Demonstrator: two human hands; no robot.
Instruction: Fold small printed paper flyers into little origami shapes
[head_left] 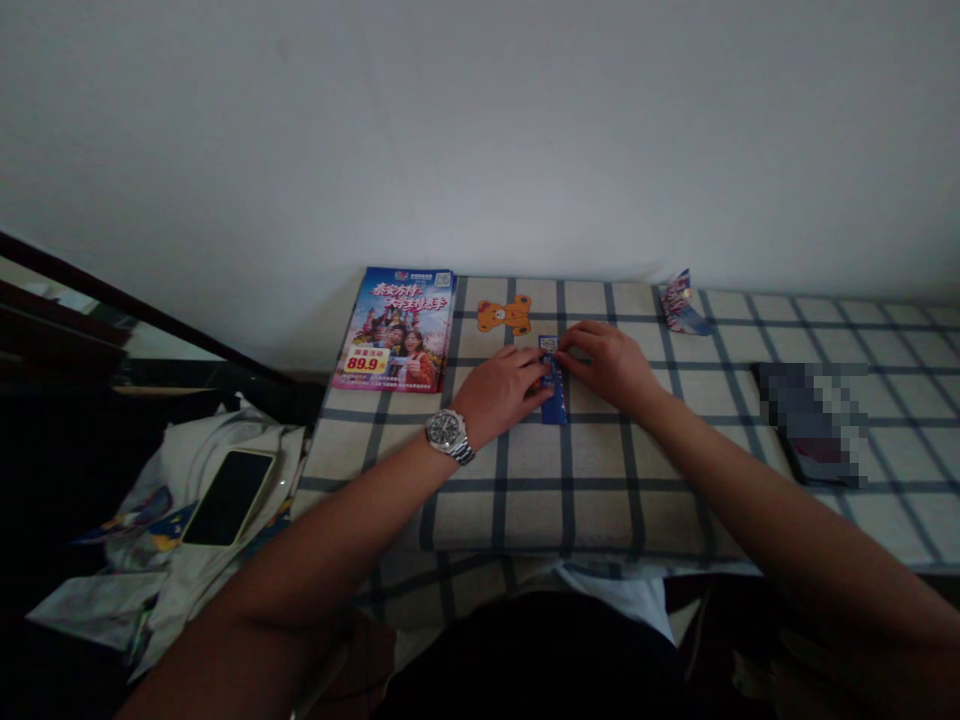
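Note:
A narrow folded strip of blue printed paper (pixel 555 400) lies on the checked cloth (pixel 600 480). My left hand (pixel 501 390), with a metal watch (pixel 448 433) on its wrist, presses on the strip's left side with curled fingers. My right hand (pixel 611 362) pinches the strip's upper end from the right. Both hands touch the paper and hide much of it.
A colourful flyer (pixel 397 328) lies at the cloth's far left, beside an orange bear print (pixel 505 314). A folded paper piece (pixel 681 303) sits by the wall. A blurred dark object (pixel 814 422) lies at right. A phone (pixel 229 497) rests on clutter at lower left.

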